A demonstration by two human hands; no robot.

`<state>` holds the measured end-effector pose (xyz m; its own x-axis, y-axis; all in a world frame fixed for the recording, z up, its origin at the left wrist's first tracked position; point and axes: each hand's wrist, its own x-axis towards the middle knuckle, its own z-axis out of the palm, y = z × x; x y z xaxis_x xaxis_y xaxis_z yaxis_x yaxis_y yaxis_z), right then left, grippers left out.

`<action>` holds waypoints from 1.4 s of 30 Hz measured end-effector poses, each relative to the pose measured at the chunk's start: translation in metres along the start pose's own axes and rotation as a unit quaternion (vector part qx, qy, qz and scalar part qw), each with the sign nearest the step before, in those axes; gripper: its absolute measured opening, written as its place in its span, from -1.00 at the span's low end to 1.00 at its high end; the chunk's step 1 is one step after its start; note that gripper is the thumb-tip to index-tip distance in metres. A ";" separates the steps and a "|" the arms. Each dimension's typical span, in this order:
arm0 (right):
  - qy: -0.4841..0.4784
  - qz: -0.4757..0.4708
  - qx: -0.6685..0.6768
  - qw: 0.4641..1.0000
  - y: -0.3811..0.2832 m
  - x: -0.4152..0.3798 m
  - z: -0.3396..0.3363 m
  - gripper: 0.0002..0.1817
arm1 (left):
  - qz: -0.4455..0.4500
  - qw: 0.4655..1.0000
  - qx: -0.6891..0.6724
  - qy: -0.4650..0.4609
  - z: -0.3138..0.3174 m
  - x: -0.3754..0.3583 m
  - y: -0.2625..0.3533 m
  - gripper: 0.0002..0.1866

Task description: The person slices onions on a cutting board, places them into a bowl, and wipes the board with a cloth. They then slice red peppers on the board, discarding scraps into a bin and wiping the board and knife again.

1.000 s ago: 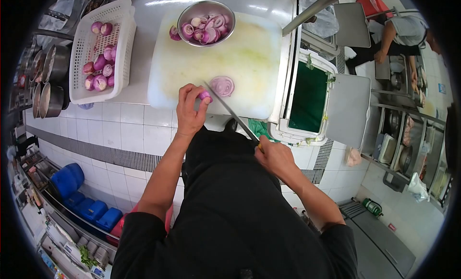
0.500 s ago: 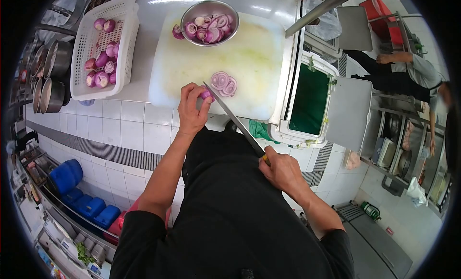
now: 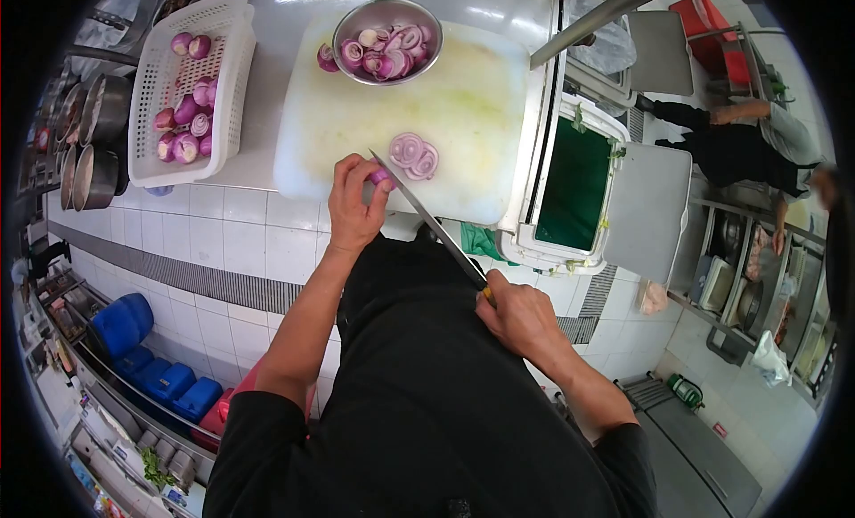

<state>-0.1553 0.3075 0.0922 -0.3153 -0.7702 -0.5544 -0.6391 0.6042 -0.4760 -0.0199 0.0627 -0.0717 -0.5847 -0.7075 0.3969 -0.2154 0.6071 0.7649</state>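
Observation:
My left hand [image 3: 354, 204] pinches a piece of red onion [image 3: 381, 177] near the front edge of the white cutting board [image 3: 463, 99]. Fingers wrap round the knife's yellow handle in my right hand [image 3: 521, 313]. The blade of the knife [image 3: 434, 222] slants up and left, its upper part against the onion piece. Just right of the blade tip lie a few overlapping onion slices [image 3: 415, 156]. At the back of the board a steel bowl [image 3: 387, 80] holds cut onion rings and pieces, and one onion piece [image 3: 326, 58] rests against its left side.
On the left, a white perforated basket [image 3: 239, 99] holds several peeled red onions. A bin [image 3: 570, 188] with green inside stands right of the board, its grey lid [image 3: 648, 206] folded outward. Another person [image 3: 748, 153] is at the far right. Steel pots [image 3: 96, 175] hang at left.
The knife has shifted slightly up and left, with my right hand moving a little the same way. My left hand stays on the onion. At right, the other person has changed posture.

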 end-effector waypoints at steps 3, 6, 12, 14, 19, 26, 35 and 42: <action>-0.003 -0.004 -0.003 1.000 -0.004 0.010 0.001 -0.76 | -0.003 1.000 -0.005 0.003 0.000 0.000 -0.001 -0.67; 0.005 -0.015 -0.007 1.000 -0.006 0.018 0.003 -0.77 | -0.016 1.000 -0.017 0.001 0.000 0.001 -0.002 -0.66; 0.056 -0.058 -0.004 0.997 -0.010 0.033 0.007 -0.80 | -0.023 1.000 -0.014 -0.002 0.000 0.002 0.001 -0.66; 0.055 -0.064 -0.011 0.996 -0.014 0.040 0.005 -0.81 | -0.015 1.000 -0.005 0.001 0.000 0.002 0.001 -0.66; 0.065 -0.065 -0.007 0.996 -0.018 0.061 0.012 -0.81 | -0.013 1.000 -0.004 0.003 0.000 0.004 0.002 -0.66; 0.123 -0.095 -0.002 0.988 -0.018 0.104 0.042 -0.81 | -0.016 1.000 -0.002 0.003 -0.001 0.007 0.008 -0.68; 0.063 -0.028 -0.002 0.998 0.028 0.049 0.059 -0.76 | -0.008 1.000 -0.010 -0.005 -0.014 0.005 0.006 -0.62; 0.082 0.043 -0.001 0.996 0.043 0.034 0.044 -0.72 | -0.025 0.991 0.020 -0.133 -0.052 0.007 -0.004 -0.56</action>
<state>-0.1626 0.3160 0.0227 -0.4787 -0.7392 -0.4738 -0.6070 0.6685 -0.4297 0.0175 0.0368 -0.0461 -0.7573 -0.6194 0.2071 -0.2772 0.5919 0.7569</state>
